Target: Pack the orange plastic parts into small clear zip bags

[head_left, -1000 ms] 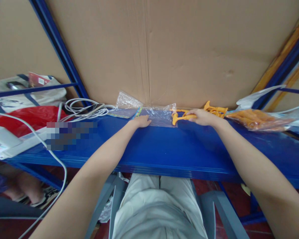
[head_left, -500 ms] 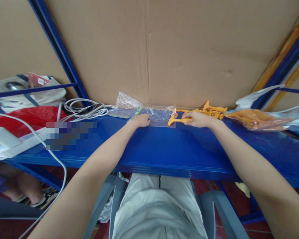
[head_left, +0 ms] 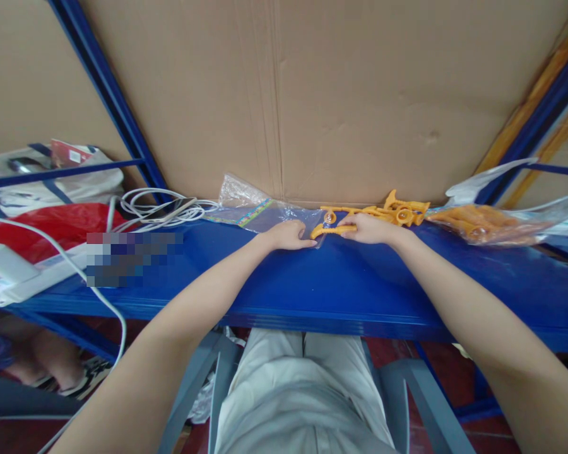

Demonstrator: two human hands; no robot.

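A clear plastic bag [head_left: 279,214] with a colourful printed strip lies flat at the back of the blue shelf. My left hand [head_left: 291,235] is on the bag's right part, fingers curled and thumb pointing right, closed on the film near its right edge. Between the fingers of my right hand [head_left: 370,228] is an orange plastic piece [head_left: 329,231] with a ribbed stem. Its left end reaches the bag's right edge, close to my left thumb; whether it is inside the bag I cannot tell. More orange plastic pieces [head_left: 404,211] lie behind and right of my right hand.
At the right, a clear bag of orange pieces [head_left: 483,227] lies on the blue shelf [head_left: 322,284]. Coiled white cables [head_left: 156,205], a red bag [head_left: 52,227] and a white power strip [head_left: 33,280] occupy the left. Cardboard [head_left: 341,101] stands behind. Another person's legs [head_left: 52,356] show lower left.
My left hand has moved right along the bag to its right edge. The orange piece in my right hand has shifted slightly left and turned, its end now nearer my left thumb.
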